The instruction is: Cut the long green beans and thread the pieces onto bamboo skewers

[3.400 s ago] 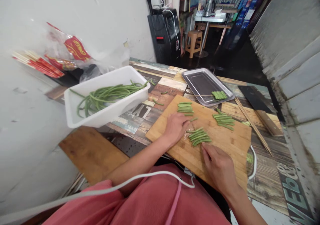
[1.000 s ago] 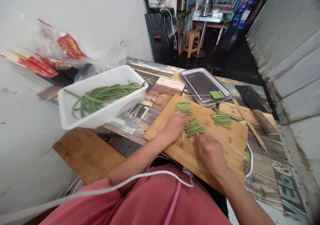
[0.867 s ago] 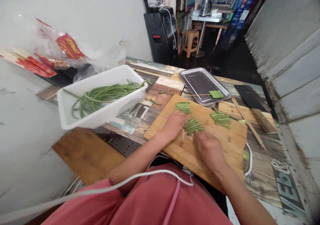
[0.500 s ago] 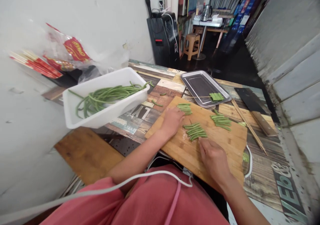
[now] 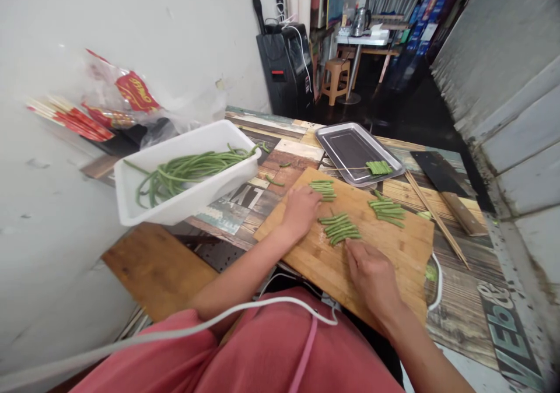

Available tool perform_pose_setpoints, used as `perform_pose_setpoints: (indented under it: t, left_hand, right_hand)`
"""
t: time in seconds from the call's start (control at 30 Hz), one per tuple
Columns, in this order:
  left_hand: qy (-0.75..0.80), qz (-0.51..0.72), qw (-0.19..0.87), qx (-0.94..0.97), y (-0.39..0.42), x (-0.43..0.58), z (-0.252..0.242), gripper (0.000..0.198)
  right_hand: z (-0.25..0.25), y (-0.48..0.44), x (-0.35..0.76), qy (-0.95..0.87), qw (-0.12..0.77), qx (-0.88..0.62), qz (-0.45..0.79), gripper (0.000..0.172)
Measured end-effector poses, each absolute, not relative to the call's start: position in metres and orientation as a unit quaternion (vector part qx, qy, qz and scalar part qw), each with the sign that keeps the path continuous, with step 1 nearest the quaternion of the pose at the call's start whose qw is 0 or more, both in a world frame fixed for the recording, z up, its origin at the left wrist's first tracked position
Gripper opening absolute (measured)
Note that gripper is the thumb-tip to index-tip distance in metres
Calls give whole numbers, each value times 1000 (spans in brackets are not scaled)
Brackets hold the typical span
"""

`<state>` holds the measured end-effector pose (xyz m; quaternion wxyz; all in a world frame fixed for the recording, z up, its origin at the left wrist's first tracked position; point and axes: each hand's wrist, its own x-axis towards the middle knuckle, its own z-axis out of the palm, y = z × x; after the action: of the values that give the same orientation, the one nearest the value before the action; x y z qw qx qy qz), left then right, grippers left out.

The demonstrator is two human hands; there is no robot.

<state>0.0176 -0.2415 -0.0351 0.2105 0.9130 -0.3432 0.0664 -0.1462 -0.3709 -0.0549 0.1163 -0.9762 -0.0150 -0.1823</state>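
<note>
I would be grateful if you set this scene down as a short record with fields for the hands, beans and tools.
Left hand: over the cutting board, fingertips by the far-left bean group; grip unclear
Right hand: fingertips at the nearest bean group; grip unclear
Third group: right-hand bean group, also on the board
White tub: long green beans
Metal tray: skewered bean bundle
Right of board: loose skewers, cleaver
</note>
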Motion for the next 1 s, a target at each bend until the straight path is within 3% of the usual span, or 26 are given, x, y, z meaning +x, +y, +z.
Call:
perform_pose_setpoints:
  t: [0.23, 0.67, 1.0]
  left_hand:
    - [-357, 57, 193, 912, -240, 21, -33, 18]
    - [-380, 8, 300, 875, -244, 4, -36, 24]
    - [-379, 16, 323, 867, -243, 6, -41, 11]
  right_hand:
    - [-53, -371, -148, -12, 120, -977, -174, 21]
    - [-55, -369, -159, -6, 108, -973, -203, 22]
    - [-54, -369, -158, -12, 101, -972, -211, 22]
